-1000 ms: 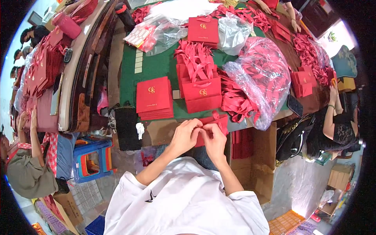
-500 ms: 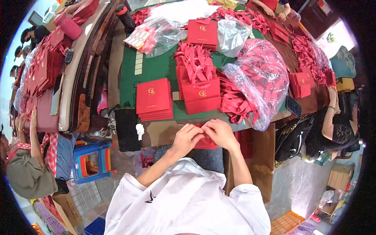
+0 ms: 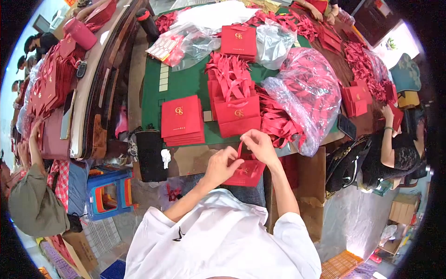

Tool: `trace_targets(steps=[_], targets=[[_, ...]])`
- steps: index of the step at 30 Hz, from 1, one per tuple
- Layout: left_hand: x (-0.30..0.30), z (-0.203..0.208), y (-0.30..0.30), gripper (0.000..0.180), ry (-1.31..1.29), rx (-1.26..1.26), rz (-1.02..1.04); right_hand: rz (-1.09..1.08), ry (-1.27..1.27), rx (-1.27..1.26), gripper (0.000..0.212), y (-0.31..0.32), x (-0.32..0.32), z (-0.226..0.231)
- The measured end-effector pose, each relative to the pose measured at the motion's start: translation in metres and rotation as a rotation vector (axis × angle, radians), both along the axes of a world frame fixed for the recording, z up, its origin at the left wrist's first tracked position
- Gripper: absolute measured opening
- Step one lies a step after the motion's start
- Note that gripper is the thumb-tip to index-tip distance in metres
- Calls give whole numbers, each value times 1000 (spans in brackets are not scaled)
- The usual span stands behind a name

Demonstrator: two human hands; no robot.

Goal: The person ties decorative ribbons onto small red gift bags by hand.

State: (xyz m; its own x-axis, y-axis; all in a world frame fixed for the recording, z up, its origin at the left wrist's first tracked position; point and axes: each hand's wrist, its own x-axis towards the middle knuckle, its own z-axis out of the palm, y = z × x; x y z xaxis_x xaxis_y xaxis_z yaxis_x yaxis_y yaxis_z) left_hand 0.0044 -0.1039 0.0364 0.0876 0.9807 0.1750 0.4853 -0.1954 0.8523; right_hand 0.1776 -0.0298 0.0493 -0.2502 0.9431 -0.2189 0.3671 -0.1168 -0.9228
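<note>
A small red paper bag (image 3: pixel 245 175) rests over my lap at the table's near edge. My right hand (image 3: pixel 261 148) is raised above its top, thumb and fingers pinching a red ribbon (image 3: pixel 240 149) that stands up from the bag. Lower and to the left, my left hand (image 3: pixel 222 165) has its fingers closed at the bag's upper edge; exactly what they grip is partly hidden. Just beyond my hands lie a pile of red bags with ribbon handles (image 3: pixel 238 114) and a neat stack of flat red bags (image 3: pixel 182 120).
A clear plastic sack of red ribbons (image 3: pixel 310 88) bulges at the right of the green mat (image 3: pixel 186 79). A black pouch (image 3: pixel 149 156) hangs at the near left edge, and a phone (image 3: pixel 346 126) lies right. Co-workers sit on both sides; a blue stool (image 3: pixel 109 193) stands left.
My right hand has risen away from my left, drawing the ribbon upward. More of the red bag shows below my hands. At right, a co-worker's hand has shifted left near a red bag.
</note>
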Motion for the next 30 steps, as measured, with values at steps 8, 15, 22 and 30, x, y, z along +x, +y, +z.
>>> trace_targets(steps=[8, 15, 22, 30], targets=[[-7, -31, 16, 27, 144, -207, 24, -166, -297, 163, 29, -3, 21, -11], [2, -20, 19, 24, 187, -238, 136, -17, -948, 160, 36, -25, 22, -24], [10, -38, 27, 24, 275, -152, 108, -131, -612, 321, 23, -33, 13, -34], [10, -33, 18, 15, 142, -132, 149, -306, -485, 241, 24, -47, 7, -30]])
